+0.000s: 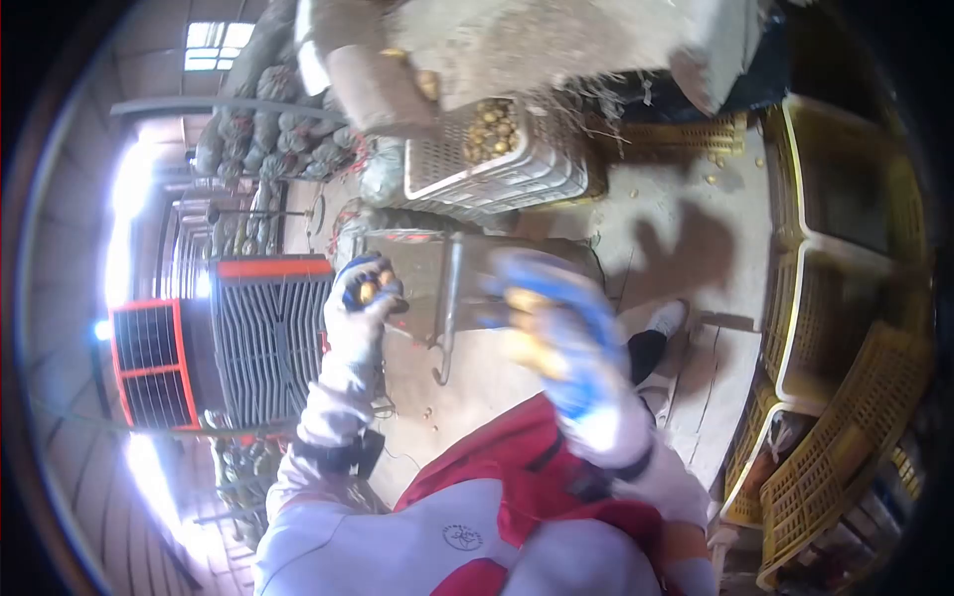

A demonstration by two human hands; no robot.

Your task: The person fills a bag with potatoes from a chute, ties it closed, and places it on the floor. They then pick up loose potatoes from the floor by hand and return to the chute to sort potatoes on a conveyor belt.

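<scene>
My left hand (364, 286), in a white and dark blue glove, is closed around small round yellow-brown potatoes (368, 292). My right hand (571, 313), in a blue and white glove, is smeared by motion. Its fingers are curled about yellowish lumps (532, 328) that look like potatoes. Between and behind the hands stands a grey-brown flat-sided thing with a metal hooked bar (449, 308) along it. Beyond them, a white plastic crate (437, 169) holds many small potatoes (492, 131) and sits on top of other crates.
A dusty sheet-covered surface (537, 45) with a few potatoes at its edge spans the top. Yellow crates (790, 328) are stacked on the right. Filled net sacks (273, 129) pile up at the left, near a grey and orange slatted machine (273, 338). Loose potatoes lie on the floor.
</scene>
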